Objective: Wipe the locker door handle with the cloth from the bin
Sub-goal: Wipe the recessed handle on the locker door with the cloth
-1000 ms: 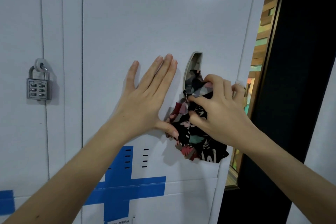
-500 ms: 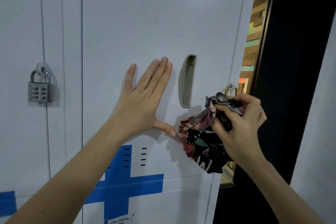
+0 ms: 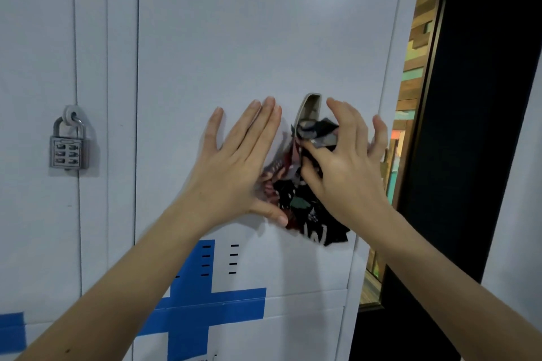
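The white locker door (image 3: 249, 47) labelled PALMERA 0002 has a grey recessed handle (image 3: 310, 107); only its top shows. My right hand (image 3: 343, 167) presses a dark patterned cloth (image 3: 305, 208) against the handle, thumb and fingers pinching the bunched top while the rest hangs below. My left hand (image 3: 237, 161) lies flat on the door just left of the handle, fingers spread upward, thumb touching the cloth's lower edge.
A grey combination padlock (image 3: 68, 143) hangs on the neighbouring locker at left. Blue tape in a cross shape (image 3: 205, 302) and small vent slots sit below my hands. A dark door frame (image 3: 475, 126) stands right of the locker, with a colourful gap between.
My right hand carried the cloth off the handle down to the right, then back up onto it. The left hand stayed flat on the door.
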`<action>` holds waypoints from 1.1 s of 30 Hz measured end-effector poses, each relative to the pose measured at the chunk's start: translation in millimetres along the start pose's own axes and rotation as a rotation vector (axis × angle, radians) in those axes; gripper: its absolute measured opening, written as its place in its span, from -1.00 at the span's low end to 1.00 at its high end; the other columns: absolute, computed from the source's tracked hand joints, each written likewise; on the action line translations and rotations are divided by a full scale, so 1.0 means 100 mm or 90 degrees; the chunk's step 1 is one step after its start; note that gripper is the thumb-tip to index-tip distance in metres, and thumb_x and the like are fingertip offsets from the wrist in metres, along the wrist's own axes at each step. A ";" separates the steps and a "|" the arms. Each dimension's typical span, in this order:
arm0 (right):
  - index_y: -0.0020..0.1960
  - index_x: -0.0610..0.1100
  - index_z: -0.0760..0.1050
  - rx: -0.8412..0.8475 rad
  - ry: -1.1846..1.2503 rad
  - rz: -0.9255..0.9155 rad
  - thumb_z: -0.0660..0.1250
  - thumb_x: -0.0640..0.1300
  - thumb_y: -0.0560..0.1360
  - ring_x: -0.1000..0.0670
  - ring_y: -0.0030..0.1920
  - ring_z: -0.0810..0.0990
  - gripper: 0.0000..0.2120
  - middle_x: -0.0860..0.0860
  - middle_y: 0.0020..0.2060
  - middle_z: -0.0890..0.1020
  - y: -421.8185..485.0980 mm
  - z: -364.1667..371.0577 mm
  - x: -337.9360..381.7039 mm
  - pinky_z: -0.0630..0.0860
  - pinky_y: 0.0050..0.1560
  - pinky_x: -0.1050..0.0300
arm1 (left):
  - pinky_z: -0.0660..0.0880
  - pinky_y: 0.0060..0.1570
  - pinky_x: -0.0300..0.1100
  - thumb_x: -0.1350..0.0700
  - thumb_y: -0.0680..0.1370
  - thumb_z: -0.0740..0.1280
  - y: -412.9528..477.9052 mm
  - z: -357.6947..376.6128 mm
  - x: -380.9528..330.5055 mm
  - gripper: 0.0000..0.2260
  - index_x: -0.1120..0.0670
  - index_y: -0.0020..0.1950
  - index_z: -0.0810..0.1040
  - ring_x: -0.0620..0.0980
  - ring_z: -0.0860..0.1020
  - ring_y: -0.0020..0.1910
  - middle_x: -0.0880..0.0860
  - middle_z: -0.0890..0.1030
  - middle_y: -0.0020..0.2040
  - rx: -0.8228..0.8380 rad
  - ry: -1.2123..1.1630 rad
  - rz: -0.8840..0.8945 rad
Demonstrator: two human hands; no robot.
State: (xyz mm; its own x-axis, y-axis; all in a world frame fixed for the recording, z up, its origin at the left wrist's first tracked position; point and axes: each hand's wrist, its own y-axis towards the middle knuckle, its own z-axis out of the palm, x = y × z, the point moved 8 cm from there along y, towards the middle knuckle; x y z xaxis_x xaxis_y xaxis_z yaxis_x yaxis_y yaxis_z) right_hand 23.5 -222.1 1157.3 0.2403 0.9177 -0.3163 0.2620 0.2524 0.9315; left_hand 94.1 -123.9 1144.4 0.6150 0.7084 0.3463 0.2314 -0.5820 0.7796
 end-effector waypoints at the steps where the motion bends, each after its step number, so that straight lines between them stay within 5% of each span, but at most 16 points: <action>1: -0.05 -0.14 0.61 0.021 -0.004 -0.009 0.22 -0.03 0.44 -0.23 0.36 0.21 -0.74 -0.27 0.34 0.36 -0.07 0.01 0.02 -0.02 0.33 -0.28 | -0.27 0.39 0.12 -0.59 0.11 0.00 0.00 0.00 0.00 0.22 0.24 0.49 -0.10 0.06 -0.03 0.49 0.16 0.03 0.52 -0.001 -0.002 0.000; 9: -0.13 -0.13 0.64 0.076 -0.062 -0.043 0.22 -0.04 0.39 -0.24 0.34 0.26 -0.74 -0.26 0.30 0.43 -0.18 0.00 0.08 -0.06 0.35 -0.32 | -0.30 0.39 0.12 -0.59 0.12 -0.03 -0.01 0.01 0.01 0.20 0.21 0.50 -0.16 0.01 -0.07 0.50 0.13 -0.01 0.53 0.009 -0.013 -0.002; 13: 0.12 -0.07 0.57 0.066 -0.098 -0.005 0.17 0.04 0.46 -0.29 0.40 0.17 -0.66 -0.29 0.40 0.22 -0.26 0.03 0.03 -0.10 0.35 -0.36 | -0.30 0.39 0.11 -0.59 0.11 -0.03 -0.01 0.01 0.01 0.21 0.20 0.50 -0.17 0.01 -0.09 0.50 0.11 -0.03 0.53 0.009 -0.012 -0.004; 23: -0.20 -0.18 0.57 -0.067 -0.123 0.114 0.32 -0.16 0.45 -0.28 0.41 0.21 -0.88 -0.28 0.40 0.27 0.16 0.06 -0.06 -0.05 0.32 -0.35 | -0.30 0.39 0.10 -0.60 0.09 0.00 0.00 0.00 -0.01 0.22 0.19 0.51 -0.13 -0.01 -0.09 0.50 0.09 -0.05 0.52 0.009 -0.023 -0.004; 29: 0.04 -0.23 0.54 -0.064 0.010 0.184 0.35 -0.25 0.42 -0.25 0.43 0.04 -0.80 -0.30 0.44 0.17 0.12 0.16 -0.05 -0.12 0.35 -0.31 | -0.29 0.39 0.11 -0.59 0.10 -0.01 -0.01 0.00 0.00 0.22 0.20 0.50 -0.17 -0.02 -0.10 0.50 0.09 -0.06 0.53 0.005 -0.028 -0.005; 33: 0.04 -0.21 0.56 -0.014 0.027 0.098 0.27 -0.19 0.43 -0.27 0.43 0.04 -0.78 -0.23 0.42 0.09 -0.08 0.17 0.01 -0.10 0.32 -0.40 | -0.28 0.40 0.12 -0.59 0.11 -0.01 -0.01 0.01 0.00 0.21 0.22 0.49 -0.17 0.00 -0.09 0.50 0.11 -0.03 0.52 0.002 -0.028 0.001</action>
State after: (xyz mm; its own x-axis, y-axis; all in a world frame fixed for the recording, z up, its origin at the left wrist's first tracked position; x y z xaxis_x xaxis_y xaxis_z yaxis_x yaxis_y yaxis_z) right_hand 37.8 -228.6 1147.0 0.2364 0.9579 -0.1627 0.2047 0.1146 0.9721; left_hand 94.3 -123.8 1143.5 0.6481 0.6895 0.3234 0.2329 -0.5837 0.7778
